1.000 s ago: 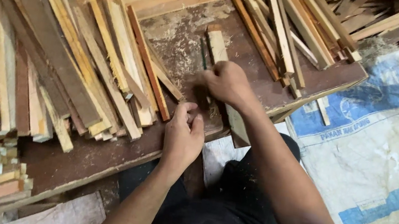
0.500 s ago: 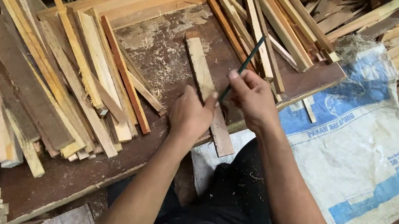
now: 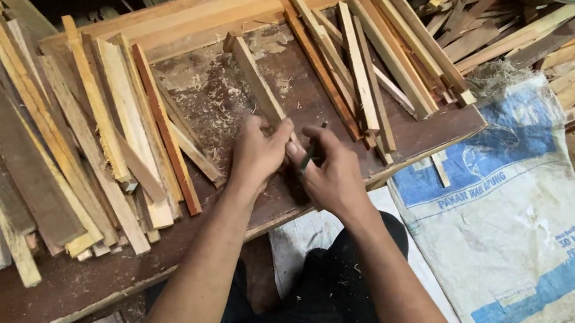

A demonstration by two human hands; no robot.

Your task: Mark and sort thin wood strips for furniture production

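Hands meet over a wood strip (image 3: 257, 86) lying on the dusty surface (image 3: 280, 207): left hand (image 3: 258, 153) pins its near end, right hand (image 3: 335, 177) pinches a dark pencil-like tool (image 3: 311, 150), seemingly marking; next calls for steadiness

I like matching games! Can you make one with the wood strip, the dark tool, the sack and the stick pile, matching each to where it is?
Things:
1. wood strip
2. dark tool
3. sack
4. stick pile

Places:
A. flat on the floor
B. left part of the board
C. in the right hand
D. under the left hand

Pairs: 1-D, 2-C, 3-A, 4-B
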